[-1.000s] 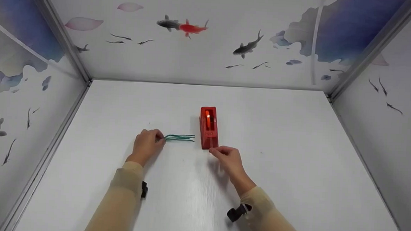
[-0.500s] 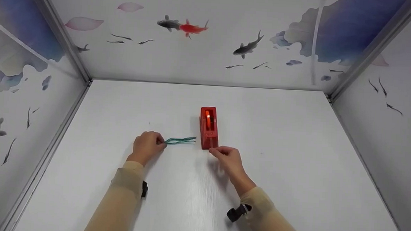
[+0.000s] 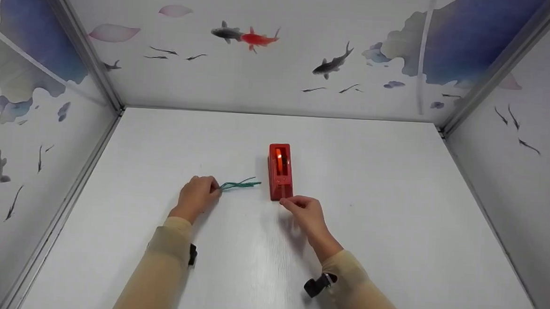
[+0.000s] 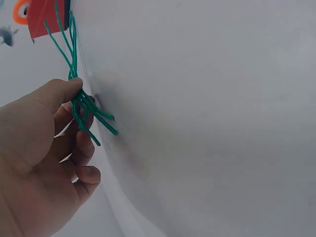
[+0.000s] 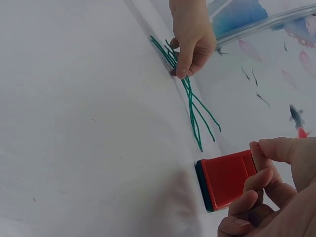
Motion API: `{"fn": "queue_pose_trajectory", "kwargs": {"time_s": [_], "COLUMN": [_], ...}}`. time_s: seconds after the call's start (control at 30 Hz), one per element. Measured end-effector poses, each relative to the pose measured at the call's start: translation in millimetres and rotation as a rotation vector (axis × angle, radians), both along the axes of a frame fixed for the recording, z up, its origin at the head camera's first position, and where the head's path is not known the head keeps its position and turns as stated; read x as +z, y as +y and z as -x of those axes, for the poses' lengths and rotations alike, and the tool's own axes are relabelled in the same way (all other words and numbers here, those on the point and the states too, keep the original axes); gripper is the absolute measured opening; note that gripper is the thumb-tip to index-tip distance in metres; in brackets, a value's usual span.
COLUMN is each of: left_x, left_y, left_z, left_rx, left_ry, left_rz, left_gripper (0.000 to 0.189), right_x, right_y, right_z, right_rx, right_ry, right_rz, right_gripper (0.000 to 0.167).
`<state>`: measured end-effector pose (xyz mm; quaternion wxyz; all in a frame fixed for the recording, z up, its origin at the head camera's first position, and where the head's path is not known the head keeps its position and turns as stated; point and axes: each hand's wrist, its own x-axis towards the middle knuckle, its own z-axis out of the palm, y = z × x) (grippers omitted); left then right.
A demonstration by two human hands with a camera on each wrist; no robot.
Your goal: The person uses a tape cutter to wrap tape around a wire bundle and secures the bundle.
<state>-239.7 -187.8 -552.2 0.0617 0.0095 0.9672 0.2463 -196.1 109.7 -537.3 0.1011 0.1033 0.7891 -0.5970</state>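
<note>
My left hand (image 3: pixel 196 196) pinches a bundle of thin green wires (image 4: pixel 74 54) between thumb and fingers near one end. Their longer ends fan out and cross, pointing toward the red tape dispenser (image 3: pixel 279 176); a few short ends stick out behind the fingers. The dispenser stands upright on the white table with an orange-cored tape roll (image 3: pixel 280 161) inside. At its near end my right hand (image 3: pixel 310 217) pinches with thumb and index finger, seemingly on the clear tape's loose end; the tape itself hardly shows. In the right wrist view, the dispenser (image 5: pixel 229 180) has a dark base.
White panels printed with fish and petals enclose the table (image 3: pixel 386 179) at the back and both sides. Metal rails (image 3: pixel 104 82) run along the corners. A small black device (image 3: pixel 320 285) is strapped to the right wrist, another (image 3: pixel 193 255) to the left.
The green wires have shifted in my left hand; their free ends dipped, then rose again, and one strand now splays upward from the others. My right hand and the dispenser have stayed put.
</note>
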Motion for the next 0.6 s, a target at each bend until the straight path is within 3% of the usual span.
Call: {"fn": "queue_pose_trajectory", "kwargs": {"time_s": [0.37,0.6], "left_x": [0.8,4.1], "left_y": [-3.4,-4.5], "left_z": [-1.9,-2.5], "left_rx": [0.109,0.136], "left_ry": [0.039,0.006], "left_rz": [-0.080,-0.155], "left_gripper": [0.019,0.021], "right_x": [0.8,0.0], "right_y": [-0.1,1.6], "right_z": [0.0,0.8], "right_rx": [0.001,0.000], "right_ry": [-0.021,-0.015], "right_rz": [-0.016,-0.009], "right_gripper": [0.021,0.021]}}
